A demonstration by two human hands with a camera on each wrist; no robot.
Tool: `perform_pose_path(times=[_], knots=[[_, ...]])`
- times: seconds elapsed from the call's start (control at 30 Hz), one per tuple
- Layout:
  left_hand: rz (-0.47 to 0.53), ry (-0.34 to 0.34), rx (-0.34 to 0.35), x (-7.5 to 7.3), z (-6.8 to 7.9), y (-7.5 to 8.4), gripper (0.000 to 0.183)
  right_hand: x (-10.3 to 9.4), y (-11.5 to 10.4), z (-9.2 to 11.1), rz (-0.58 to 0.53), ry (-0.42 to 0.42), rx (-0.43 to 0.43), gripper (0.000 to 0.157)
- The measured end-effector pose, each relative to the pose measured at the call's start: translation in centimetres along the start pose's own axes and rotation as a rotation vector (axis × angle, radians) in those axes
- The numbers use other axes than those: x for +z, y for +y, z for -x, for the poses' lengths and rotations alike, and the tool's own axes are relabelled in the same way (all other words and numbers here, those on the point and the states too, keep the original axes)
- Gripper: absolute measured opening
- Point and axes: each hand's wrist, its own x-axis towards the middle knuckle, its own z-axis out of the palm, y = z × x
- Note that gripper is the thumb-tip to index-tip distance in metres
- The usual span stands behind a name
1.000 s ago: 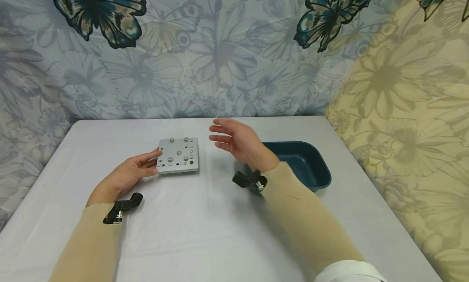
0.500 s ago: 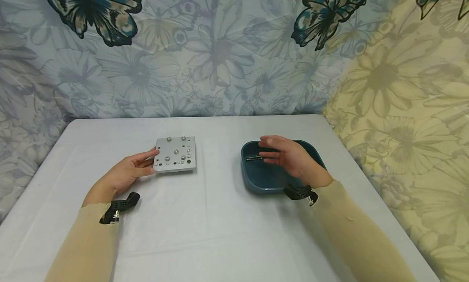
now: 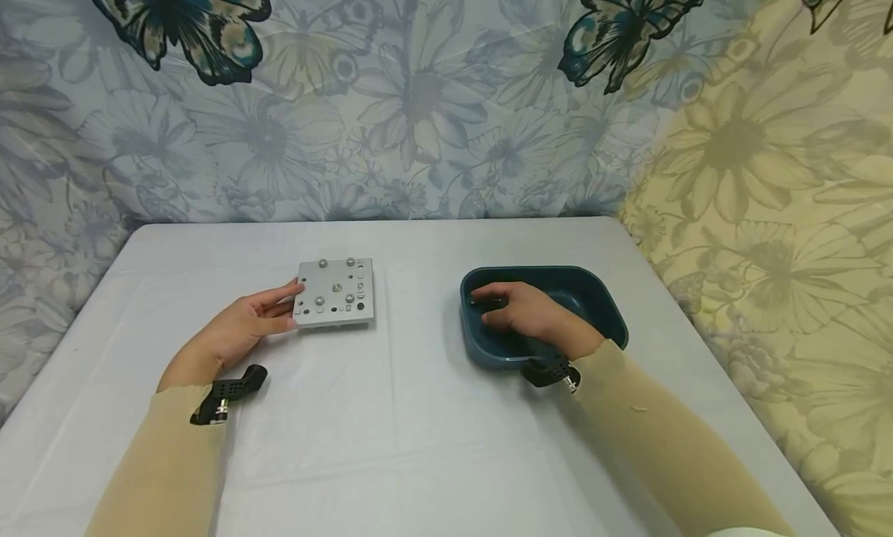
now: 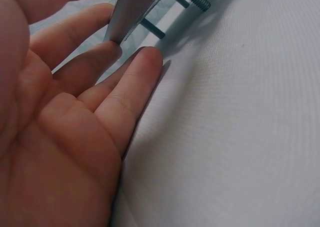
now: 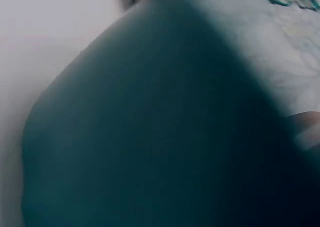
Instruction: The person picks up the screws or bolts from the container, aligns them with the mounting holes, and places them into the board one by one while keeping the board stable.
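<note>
My left hand (image 3: 240, 329) holds a silver metal plate (image 3: 326, 280) by its left edge, thumb near the front and fingers farther back. Several bolt heads and small holes show on the plate's top. Seen from the left wrist, threaded bolt shanks (image 4: 153, 28) stick out beneath it, close over the tablecloth. My right hand (image 3: 536, 314) reaches down into a dark teal plastic tray (image 3: 487, 352). Its forefinger and thumb are spread apart around small dark metal screws (image 3: 488, 301) at the tray's left side. The right wrist view is blurred and mostly filled by the tray wall.
A white cloth (image 3: 412, 428) covers the table, whose back edge meets a hanging fabric (image 3: 418, 134) printed with flowers and butterflies. The tray's raised walls surround my right fingers. Black wrist cameras (image 3: 240, 386) sit on both wrists.
My right hand has moved from near the plate rightward over the tray, then down into it toward the screws. My left hand keeps its hold on the plate.
</note>
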Motion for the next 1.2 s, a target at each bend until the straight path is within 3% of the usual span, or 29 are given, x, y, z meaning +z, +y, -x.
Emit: perform_pose_path(times=[0.1, 0.57, 1.03, 1.2], knots=[[0.01, 0.007, -0.004, 0.0, -0.07, -0.06, 0.077, 0.37, -0.12, -0.24, 0.096, 0.015, -0.023, 0.047], [0.009, 0.005, 0.005, 0.03, -0.11, -0.06, 0.078, 0.81, 0.42, -0.61, 0.339, 0.052, -0.085, 0.036], [0.009, 0.009, 0.004, -0.04, -0.29, -0.3, 0.078, 1.03, 0.25, -0.57, 0.498, 0.074, -0.089, 0.028], [-0.002, 0.006, 0.009, -0.09, -0.34, -0.35, 0.078, 0.75, 0.21, -0.3, 0.466, 0.112, -0.054, 0.024]])
